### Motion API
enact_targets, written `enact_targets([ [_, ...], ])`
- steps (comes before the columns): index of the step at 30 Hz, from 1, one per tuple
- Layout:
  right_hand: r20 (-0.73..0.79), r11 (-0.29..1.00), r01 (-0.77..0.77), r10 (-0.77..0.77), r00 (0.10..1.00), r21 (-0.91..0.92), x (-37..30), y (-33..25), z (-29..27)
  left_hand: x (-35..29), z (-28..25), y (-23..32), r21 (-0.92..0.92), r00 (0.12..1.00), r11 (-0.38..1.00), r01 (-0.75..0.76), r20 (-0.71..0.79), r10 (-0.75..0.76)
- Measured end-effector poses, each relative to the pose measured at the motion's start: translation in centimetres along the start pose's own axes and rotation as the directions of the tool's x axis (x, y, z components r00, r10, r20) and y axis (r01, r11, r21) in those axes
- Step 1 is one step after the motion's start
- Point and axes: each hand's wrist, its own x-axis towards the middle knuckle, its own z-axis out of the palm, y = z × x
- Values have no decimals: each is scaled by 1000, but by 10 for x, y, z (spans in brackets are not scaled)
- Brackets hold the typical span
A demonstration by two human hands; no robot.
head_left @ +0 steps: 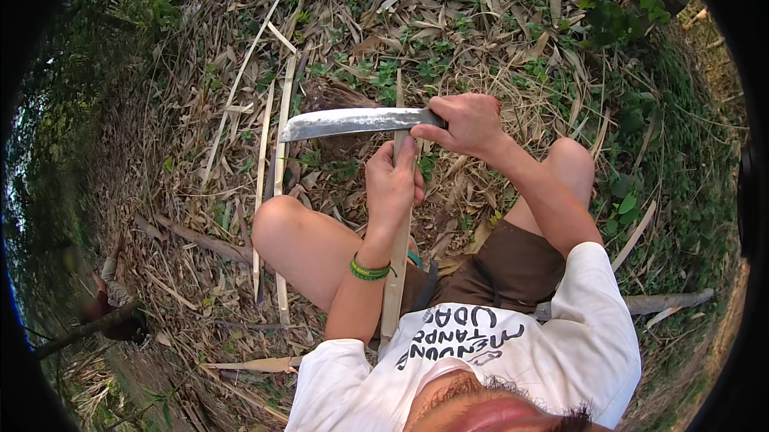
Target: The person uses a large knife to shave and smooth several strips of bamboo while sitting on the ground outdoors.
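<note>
My right hand (470, 124) is closed round the dark handle of a machete (348, 122). Its broad grey blade points left and lies across a long pale strip of split bamboo (394, 292). Just below the blade, my left hand (391, 185) grips that strip, thumb along its face. The strip runs from near my waist, past my left forearm, to a narrow end beyond the blade. Both hands are close together in front of my bent knees. How deep the edge sits on the strip cannot be made out.
Several split bamboo strips (282, 135) lie on the leaf-strewn ground to my left. A brown stump (332, 95) is behind the blade. A grey branch (669, 302) lies at right, and green plants (625, 3) grow at upper right. Another person (120, 312) is at far left.
</note>
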Motion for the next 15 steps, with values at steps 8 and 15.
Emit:
enact_targets([
  [8, -33, 998, 56, -57, 998, -24, 3, 26, 25, 3, 7, 0, 161, 998, 987, -14, -60, 24],
  [15, -2, 897, -417, 422, 907, -148, 23, 102, 26, -10, -3, -9, 152, 997, 986, 61, 45, -69],
])
